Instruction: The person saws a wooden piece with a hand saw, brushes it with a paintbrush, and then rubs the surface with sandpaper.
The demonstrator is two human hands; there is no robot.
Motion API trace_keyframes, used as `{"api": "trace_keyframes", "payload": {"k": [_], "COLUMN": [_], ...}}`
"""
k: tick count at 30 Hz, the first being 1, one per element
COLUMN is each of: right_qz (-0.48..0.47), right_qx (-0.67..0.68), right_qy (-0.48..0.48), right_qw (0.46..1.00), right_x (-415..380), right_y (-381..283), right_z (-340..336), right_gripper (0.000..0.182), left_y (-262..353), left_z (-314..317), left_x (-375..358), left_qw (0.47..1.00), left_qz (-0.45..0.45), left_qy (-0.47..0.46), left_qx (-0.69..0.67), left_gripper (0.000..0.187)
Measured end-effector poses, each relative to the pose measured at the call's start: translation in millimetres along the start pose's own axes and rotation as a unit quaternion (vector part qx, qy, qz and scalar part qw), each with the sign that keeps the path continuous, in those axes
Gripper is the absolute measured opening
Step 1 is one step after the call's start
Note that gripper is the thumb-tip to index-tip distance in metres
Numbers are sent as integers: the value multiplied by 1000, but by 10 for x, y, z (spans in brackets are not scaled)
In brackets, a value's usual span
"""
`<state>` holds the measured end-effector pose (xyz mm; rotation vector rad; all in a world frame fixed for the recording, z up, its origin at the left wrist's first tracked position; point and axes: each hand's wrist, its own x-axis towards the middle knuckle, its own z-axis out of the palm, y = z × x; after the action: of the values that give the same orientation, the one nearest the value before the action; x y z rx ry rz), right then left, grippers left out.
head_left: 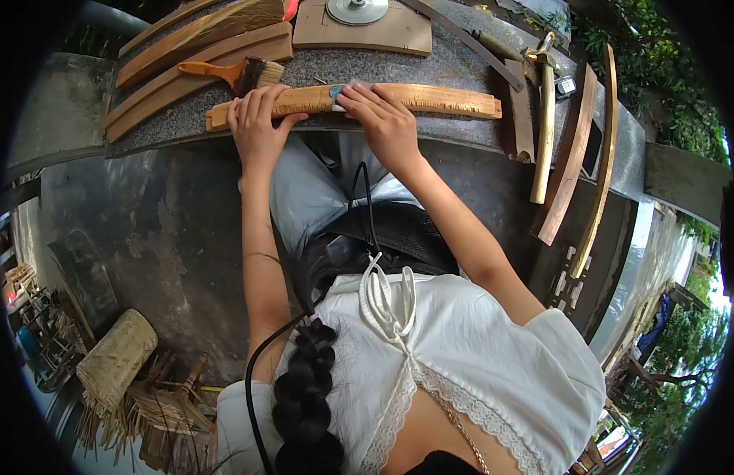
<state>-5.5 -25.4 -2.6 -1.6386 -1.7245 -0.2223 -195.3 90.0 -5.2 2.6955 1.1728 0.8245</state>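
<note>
A slightly curved length of pale wood (454, 100), with tenon-like ends and rough dark nicks along its edge, lies crosswise at the near edge of the stone-topped bench. My left hand (258, 120) grips it near its left end, fingers over the top and thumb along the near side. Close to the middle, my right hand (383, 120) presses its fingers down over a small blue-green piece of sandpaper (335, 96) that is wrapped across the wood. Most of this sheet is hidden beneath the fingers. A paintbrush (232, 74) with a wooden handle lies just beyond my left hand.
Curved wooden boards (201, 67) lie at the bench's left. A flat board (359, 39) bears a metal disc (356, 9) at the back. To the right are a metal ruler (470, 43), a hammer (546, 119), a tape measure (566, 86) and wooden strips (568, 158) jutting past the edge.
</note>
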Motion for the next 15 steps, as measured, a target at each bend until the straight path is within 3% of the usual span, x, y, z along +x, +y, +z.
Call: {"api": "trace_keyframes", "payload": {"k": [5, 8, 10, 15], "right_qz": [96, 136, 137, 28], "right_qx": [-185, -189, -141, -61], "right_qy": [4, 62, 76, 14], "right_qw": [978, 971, 978, 998], "right_x": [-456, -546, -380, -83], "right_y": [678, 695, 462, -69], "right_z": [-739, -738, -473, -39], "right_gripper": [26, 23, 19, 20], "left_y": [-14, -19, -17, -22], "left_z": [25, 35, 29, 24], "left_x": [-3, 0, 6, 9], "left_qw": [1000, 1000, 1000, 1000], "left_qz": [1, 6, 6, 8], "left_qy": [5, 12, 11, 12], "left_qx": [-8, -9, -10, -10], "left_gripper": [51, 51, 51, 50]}}
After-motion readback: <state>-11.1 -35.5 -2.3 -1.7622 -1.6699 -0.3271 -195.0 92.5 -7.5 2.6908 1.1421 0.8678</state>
